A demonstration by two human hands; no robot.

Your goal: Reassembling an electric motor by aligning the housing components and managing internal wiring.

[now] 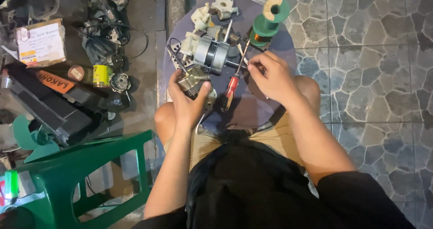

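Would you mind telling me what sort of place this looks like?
Probably an informal repair spot for small fans, outdoors or on a porch: a fan motor on a round stool, a screwdriver, spare parts on stone paving.

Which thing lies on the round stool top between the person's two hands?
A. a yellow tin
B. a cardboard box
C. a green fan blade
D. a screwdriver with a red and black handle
D: the screwdriver with the red and black handle lies on the round stool top, between the left hand, which grips a small metal motor part, and the right hand.
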